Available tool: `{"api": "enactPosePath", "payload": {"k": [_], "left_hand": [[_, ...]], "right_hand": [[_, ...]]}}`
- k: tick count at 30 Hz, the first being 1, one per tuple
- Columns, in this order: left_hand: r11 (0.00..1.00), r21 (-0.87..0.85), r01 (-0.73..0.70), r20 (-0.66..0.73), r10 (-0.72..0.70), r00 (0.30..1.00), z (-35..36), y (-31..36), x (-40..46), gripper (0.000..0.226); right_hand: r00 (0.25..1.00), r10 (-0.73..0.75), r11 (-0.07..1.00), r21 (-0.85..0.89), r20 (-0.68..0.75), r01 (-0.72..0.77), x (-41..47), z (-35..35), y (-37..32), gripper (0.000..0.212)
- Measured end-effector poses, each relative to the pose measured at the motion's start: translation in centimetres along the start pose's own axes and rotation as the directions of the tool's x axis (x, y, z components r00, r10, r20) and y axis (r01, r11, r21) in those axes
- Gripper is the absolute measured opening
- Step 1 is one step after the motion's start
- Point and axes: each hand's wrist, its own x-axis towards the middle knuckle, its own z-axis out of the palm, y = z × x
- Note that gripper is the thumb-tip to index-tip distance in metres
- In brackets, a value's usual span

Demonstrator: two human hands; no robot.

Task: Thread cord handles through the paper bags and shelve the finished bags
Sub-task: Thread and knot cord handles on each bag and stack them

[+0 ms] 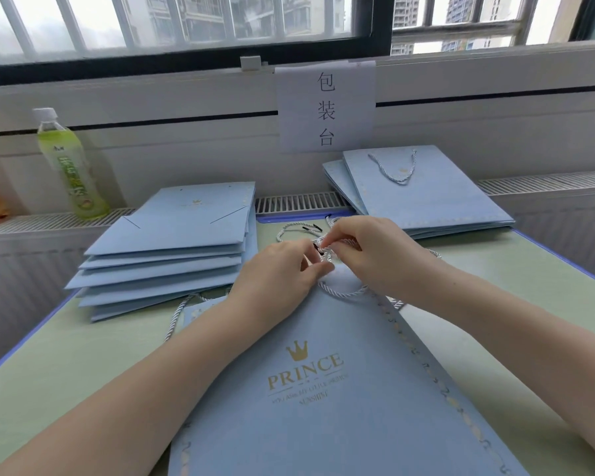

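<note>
A flat light-blue paper bag (323, 389) with a gold crown and "PRINCE" print lies in front of me on the green table. Its white twisted cord handle (340, 293) loops out at the bag's top edge. My left hand (275, 273) and my right hand (368, 252) meet just beyond that edge, both pinching a bunch of loose white cords (325, 247) with black tips. More cord (291, 228) trails behind the hands. Another cord (177, 317) sticks out from under the bag at the left.
A stack of flat blue bags without handles (172, 249) lies at the left. Bags with cord handles (423, 194) are piled at the back right. A green drink bottle (69, 166) stands on the radiator ledge at far left. A paper sign (325, 108) hangs under the window.
</note>
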Motion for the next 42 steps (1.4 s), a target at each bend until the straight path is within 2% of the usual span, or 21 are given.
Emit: {"api": "enactPosePath", "payload": {"k": [4,7,11,13,19,22,26,31,34,36,38,40,42], "left_hand": [[0.998,0.062,-0.014,-0.041,0.017,0.999,-0.1,-0.1,-0.1,0.022],[0.987,0.146,-0.063,-0.055,0.071,0.996,-0.3,-0.1,-0.3,0.014],[0.962,0.254,-0.098,0.004,0.1,0.995,-0.3,0.3,-0.5,0.029],[0.958,0.27,-0.096,0.0,0.1,0.995,-0.4,0.4,-0.5,0.032],[0.937,0.335,-0.098,-0.034,0.116,0.993,-0.3,0.2,-0.4,0.021],[0.955,0.285,-0.084,-0.046,0.101,0.994,-0.3,0.3,-0.4,0.013],[0.966,0.245,-0.078,-0.096,0.104,0.99,-0.4,0.5,-0.5,0.019],[0.98,0.187,-0.071,-0.098,0.09,0.991,-0.5,0.5,-0.7,0.021],[0.999,-0.048,-0.001,-0.001,0.001,1.0,-0.3,0.3,-0.2,0.01],[0.972,-0.218,0.092,0.104,-0.071,0.992,-0.3,0.3,0.1,0.015],[0.946,-0.272,0.174,0.184,-0.126,0.975,-0.6,0.3,0.3,0.02],[0.932,-0.281,0.228,0.231,-0.165,0.959,-1.1,0.3,0.3,0.021],[0.916,-0.31,0.253,0.248,-0.179,0.952,-1.6,0.3,0.3,0.021]], "right_hand": [[1.0,-0.016,0.997,-0.074,0.013,0.017,0.1,-0.1,0.2,0.024],[1.0,-0.011,0.998,-0.062,0.029,0.013,0.0,0.1,0.3,0.021],[0.999,-0.032,0.999,-0.042,0.039,0.033,-0.2,0.5,0.1,0.017],[0.999,-0.043,0.998,-0.042,0.001,0.043,-0.2,0.4,0.2,0.015],[0.998,-0.053,0.998,-0.04,-0.015,0.053,-0.1,0.4,0.4,0.012],[0.999,-0.036,0.999,0.023,-0.04,0.037,-0.1,0.7,0.4,0.012],[0.996,-0.028,0.996,0.083,-0.083,0.035,-0.1,0.5,0.3,0.014],[0.995,-0.094,0.992,0.086,-0.021,0.095,-0.3,0.6,0.2,0.006],[0.995,-0.1,0.994,-0.047,-0.005,0.1,-0.2,0.2,0.3,0.01],[0.995,-0.083,0.981,-0.171,0.052,0.091,-0.2,-0.2,0.2,0.011],[0.992,-0.064,0.956,-0.278,0.112,0.093,-0.3,-0.3,-0.2,0.01],[0.988,-0.061,0.957,-0.273,0.144,0.099,-0.4,-0.1,-0.6,0.01],[0.988,-0.071,0.98,-0.175,0.138,0.095,-0.4,0.0,-0.8,0.007]]}}
